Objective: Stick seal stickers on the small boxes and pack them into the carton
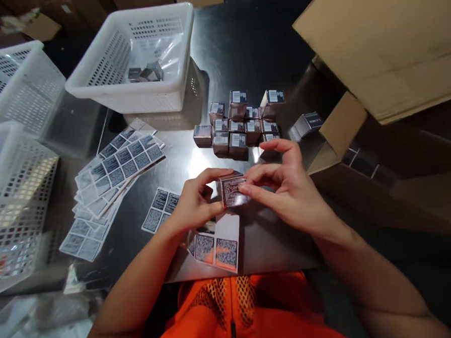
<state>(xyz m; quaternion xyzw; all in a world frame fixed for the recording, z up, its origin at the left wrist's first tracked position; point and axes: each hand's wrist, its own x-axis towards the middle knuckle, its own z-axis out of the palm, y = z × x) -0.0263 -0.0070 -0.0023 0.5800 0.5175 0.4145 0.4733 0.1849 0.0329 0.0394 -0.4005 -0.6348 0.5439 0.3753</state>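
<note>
Head view: left hand (195,203) and right hand (285,190) pinch one small box (231,190); three white baskets (139,91) nearby.

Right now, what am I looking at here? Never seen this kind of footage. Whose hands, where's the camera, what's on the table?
One picture, from a camera worn on a person's head, looking down at their own bare hands over a shiny metal table. No machine. The left hand and right hand together hold one small box with a printed label. Behind it stands a cluster of similar boxes. Left of the hands lie fanned sheets of code stickers; a partly used sheet lies just below them. White plastic baskets sit at left, open cardboard cartons at right.
</note>
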